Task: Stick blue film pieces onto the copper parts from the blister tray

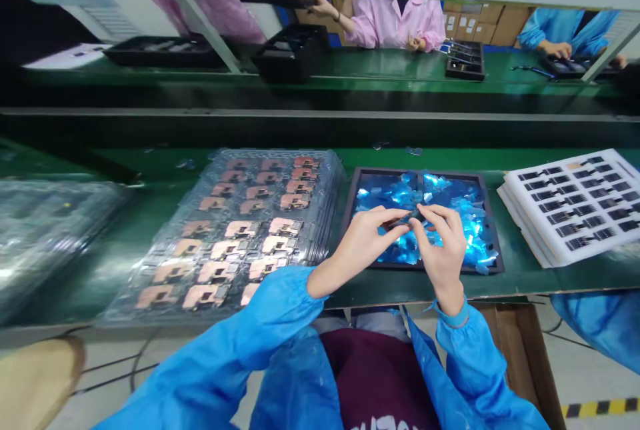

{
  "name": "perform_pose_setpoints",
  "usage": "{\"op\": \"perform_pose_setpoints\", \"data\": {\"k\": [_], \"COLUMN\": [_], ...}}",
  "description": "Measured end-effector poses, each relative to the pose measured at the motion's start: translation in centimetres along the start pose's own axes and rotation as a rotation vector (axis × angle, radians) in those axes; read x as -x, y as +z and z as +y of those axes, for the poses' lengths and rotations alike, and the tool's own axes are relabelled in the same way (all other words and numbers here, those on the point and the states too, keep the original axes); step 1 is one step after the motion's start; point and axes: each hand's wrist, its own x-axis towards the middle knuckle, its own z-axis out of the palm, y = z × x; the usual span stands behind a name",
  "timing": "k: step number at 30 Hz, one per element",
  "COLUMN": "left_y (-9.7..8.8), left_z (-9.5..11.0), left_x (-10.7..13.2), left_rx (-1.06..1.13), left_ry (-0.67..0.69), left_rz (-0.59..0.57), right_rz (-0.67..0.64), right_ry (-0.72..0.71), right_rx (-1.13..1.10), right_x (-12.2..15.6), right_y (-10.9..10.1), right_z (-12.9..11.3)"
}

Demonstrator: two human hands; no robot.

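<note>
My left hand (373,235) and my right hand (441,238) meet above a black tray (349,213) strewn with shiny blue film pieces (470,223). Between their fingertips they pinch a small dark flat part (404,218), mostly covered by the fingers, so its exact kind does not show. Left of the tray lies a stack of clear plastic trays (320,237) with rows of copper-coloured parts (219,271). To the right, white foam trays (543,247) carry rows of black parts (575,203).
More clear trays (45,237) lie blurred at the far left. A few film scraps (414,151) rest behind the black tray. Across the bench, a person in a pink sleeve (367,23) and one in a blue sleeve (533,30) work near black boxes (465,60). A cardboard box (537,363) stands below.
</note>
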Motion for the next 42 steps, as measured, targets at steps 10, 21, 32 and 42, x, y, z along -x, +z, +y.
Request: {"op": "perform_pose_setpoints", "data": {"k": [10, 21, 32, 42], "left_y": [1.3, 0.5, -0.7, -1.6], "left_z": [0.1, -1.2, -3.7, -4.5], "left_x": [1.8, 2.2, 0.8, 1.6], "left_rx": [0.582, 0.898, 0.920, 0.768], "left_ry": [-0.301, -0.433, -0.365, -0.395], "left_rz": [-0.076, -0.059, 0.357, 0.495], "right_rz": [0.169, -0.045, 0.167, -0.182], "right_ry": [-0.248, -0.367, -0.293, -0.054], "right_rx": [0.270, 0.199, 0.163, 0.244], "right_x": [1.3, 2.6, 2.2, -0.3], "right_y": [0.3, -0.3, 0.7, 5.6], "right_z": [0.3, 0.2, 1.8, 4.0]}}
